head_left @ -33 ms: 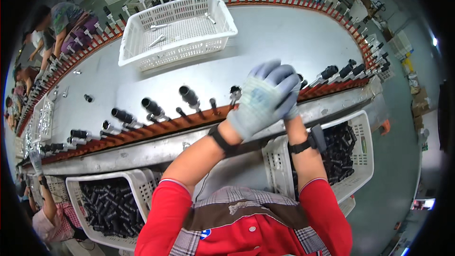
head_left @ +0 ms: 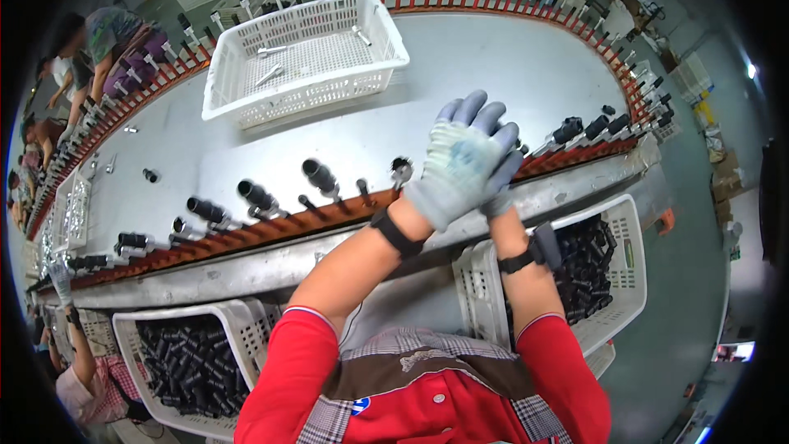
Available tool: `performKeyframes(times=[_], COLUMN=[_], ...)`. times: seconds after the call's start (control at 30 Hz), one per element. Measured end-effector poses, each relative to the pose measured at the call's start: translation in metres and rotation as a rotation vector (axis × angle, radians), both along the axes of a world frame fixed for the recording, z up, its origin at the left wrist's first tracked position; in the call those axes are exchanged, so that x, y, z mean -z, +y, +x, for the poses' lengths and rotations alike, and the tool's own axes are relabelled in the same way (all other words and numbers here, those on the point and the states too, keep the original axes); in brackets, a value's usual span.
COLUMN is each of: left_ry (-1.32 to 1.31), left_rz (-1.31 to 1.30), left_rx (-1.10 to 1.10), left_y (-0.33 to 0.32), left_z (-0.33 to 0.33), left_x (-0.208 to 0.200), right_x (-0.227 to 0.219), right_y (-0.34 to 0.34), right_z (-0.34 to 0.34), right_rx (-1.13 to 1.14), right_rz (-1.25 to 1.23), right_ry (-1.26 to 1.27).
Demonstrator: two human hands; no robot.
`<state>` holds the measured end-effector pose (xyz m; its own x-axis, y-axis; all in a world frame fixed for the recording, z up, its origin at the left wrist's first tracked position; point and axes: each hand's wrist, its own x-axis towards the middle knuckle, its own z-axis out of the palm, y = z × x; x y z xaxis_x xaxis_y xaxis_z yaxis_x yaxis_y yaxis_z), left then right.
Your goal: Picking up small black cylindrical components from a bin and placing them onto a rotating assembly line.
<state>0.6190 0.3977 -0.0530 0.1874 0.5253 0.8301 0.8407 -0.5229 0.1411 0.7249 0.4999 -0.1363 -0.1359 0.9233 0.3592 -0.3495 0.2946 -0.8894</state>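
Note:
My left hand (head_left: 460,166), in a pale glove with grey fingertips, lies over the near row of pegs. Its fingers are stretched forward and slightly apart. Beneath and beside it is my gloved right hand (head_left: 500,197), mostly covered, so its fingers and anything under the two hands cannot be made out. Just left of my left hand stands a silver part with a dark top (head_left: 401,171) on a peg. Farther left along the row, black sleeves on silver metal parts (head_left: 319,174) sit on pegs, with shorter dark pegs (head_left: 363,189) between them.
A white basket (head_left: 386,66) with a few silver parts rests on the grey metal table (head_left: 329,136). Crates of black sleeves stand below the near edge, at left (head_left: 193,362) and right (head_left: 588,271). Pegs ring the table. Other people (head_left: 115,37) work at the left.
My left hand has shifted slightly, and its fingers are straighter and more spread. The near pegs left of it now appear slightly farther left and lower, as the view also shifts a little.

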Motion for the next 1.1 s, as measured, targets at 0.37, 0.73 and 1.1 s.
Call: performKeyframes(times=[0.37,0.73,1.1], left_ry=[-0.439,-0.475,-0.380], left_rz=[-0.210,-0.298,-0.286], left_rx=[-0.020,-0.095,-0.400], left_y=[-0.002,-0.073,-0.182], left_z=[-0.067,-0.088,-0.017], left_x=[0.052,0.034,0.041], right_x=[0.055,0.041,0.086], right_y=[-0.056,-0.105,-0.073], right_z=[-0.106,-0.130,0.361], right_rx=[-0.304,-0.278,0.877], right_rz=[0.035,0.244,-0.372], right_ry=[-0.159,-0.453,-1.235])
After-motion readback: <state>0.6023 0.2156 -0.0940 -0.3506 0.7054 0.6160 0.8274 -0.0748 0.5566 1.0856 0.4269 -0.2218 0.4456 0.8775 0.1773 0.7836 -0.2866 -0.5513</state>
